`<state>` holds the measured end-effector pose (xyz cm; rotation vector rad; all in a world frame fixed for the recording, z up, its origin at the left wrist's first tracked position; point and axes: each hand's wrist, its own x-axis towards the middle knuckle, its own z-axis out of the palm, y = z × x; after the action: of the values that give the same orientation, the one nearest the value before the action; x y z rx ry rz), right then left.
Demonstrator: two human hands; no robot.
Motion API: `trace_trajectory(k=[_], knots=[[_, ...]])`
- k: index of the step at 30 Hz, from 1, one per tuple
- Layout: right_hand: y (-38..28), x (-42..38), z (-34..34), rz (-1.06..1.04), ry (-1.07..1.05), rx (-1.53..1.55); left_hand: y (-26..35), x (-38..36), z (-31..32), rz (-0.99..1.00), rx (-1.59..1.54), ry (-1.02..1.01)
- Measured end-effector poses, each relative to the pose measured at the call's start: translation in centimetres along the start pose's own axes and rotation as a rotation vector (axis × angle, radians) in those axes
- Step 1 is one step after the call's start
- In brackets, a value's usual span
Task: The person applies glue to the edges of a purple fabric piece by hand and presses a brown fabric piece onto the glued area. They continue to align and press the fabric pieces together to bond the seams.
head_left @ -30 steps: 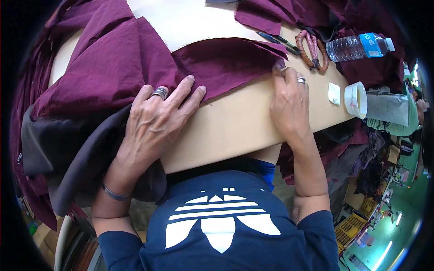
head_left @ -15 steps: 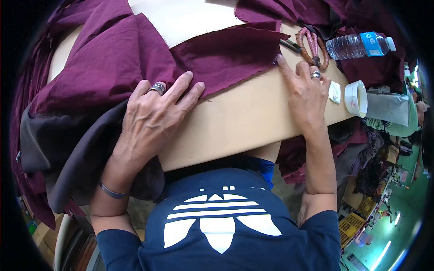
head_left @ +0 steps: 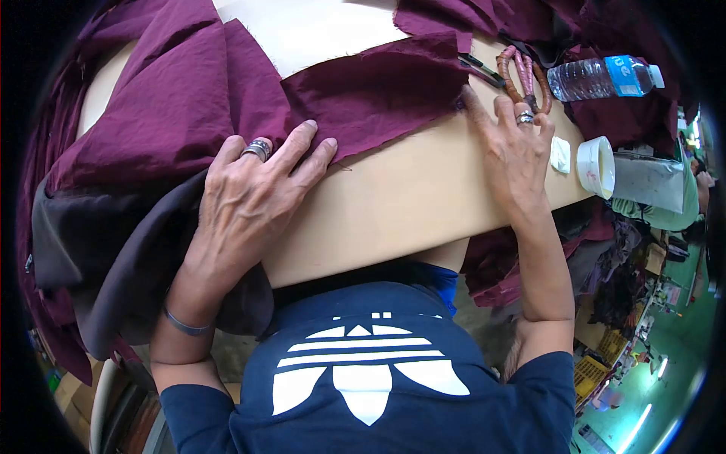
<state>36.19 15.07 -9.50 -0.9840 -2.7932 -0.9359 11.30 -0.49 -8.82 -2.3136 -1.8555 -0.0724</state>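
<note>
Resting wide-spread, the left hand (head_left: 251,181) touched the maroon cloth (head_left: 374,98), which ran from upper left to upper centre; the right hand (head_left: 518,163), at upper right, met its edge with fingers apart.

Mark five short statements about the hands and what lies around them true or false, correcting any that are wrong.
1. The left hand rests on maroon cloth. True.
2. The right hand is gripping the plastic water bottle. False: one of its digits is at the maroon cloth's corner, and the plastic water bottle lies apart from it.
3. The plastic water bottle is lying on its side. True.
4. In the picture, the white tub is left of the right hand. False: the white tub is to its right.
5. A metallic bracelet circles the left wrist. True.
</note>
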Motion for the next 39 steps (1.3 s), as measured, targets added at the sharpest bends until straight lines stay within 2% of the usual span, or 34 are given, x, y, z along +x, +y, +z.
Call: trace_trajectory(k=[2, 5, 12, 15, 20, 23, 26, 36, 39], knots=[[-0.5, -0.2, -0.4, -0.057, 0.042, 0.107, 0.1, 0.0, 0.0, -0.01, -0.011, 0.006], [-0.3, 0.0, -0.6, -0.006, -0.038, 0.101, 0.0, -0.1, 0.0, -0.011, 0.0, 0.007], [-3.5, -0.4, -2.8, -0.095, 0.018, 0.196, 0.1, -0.1, 0.2, -0.016, -0.006, 0.02], [-2.6, -0.3, -2.7, -0.083, 0.031, 0.208, 0.0, -0.2, 0.3, -0.012, -0.014, 0.026], [-1.2, 0.4, -0.5, -0.04, 0.048, -0.063, 0.1, -0.2, 0.3, -0.015, -0.021, 0.029], [-1.7, 0.4, -1.0, -0.087, 0.061, 0.12, 0.1, -0.1, 0.3, -0.016, -0.034, 0.036], [-1.7, 0.3, -1.8, -0.114, -0.014, 0.199, 0.0, -0.2, 0.4, -0.012, -0.027, 0.043], [-3.9, 0.2, -2.3, -0.096, -0.019, 0.216, 0.0, -0.2, 0.4, -0.007, -0.006, 0.038], [-5.8, -0.1, -3.0, -0.155, 0.01, 0.248, 0.0, -0.1, 0.3, -0.005, -0.016, 0.028]])
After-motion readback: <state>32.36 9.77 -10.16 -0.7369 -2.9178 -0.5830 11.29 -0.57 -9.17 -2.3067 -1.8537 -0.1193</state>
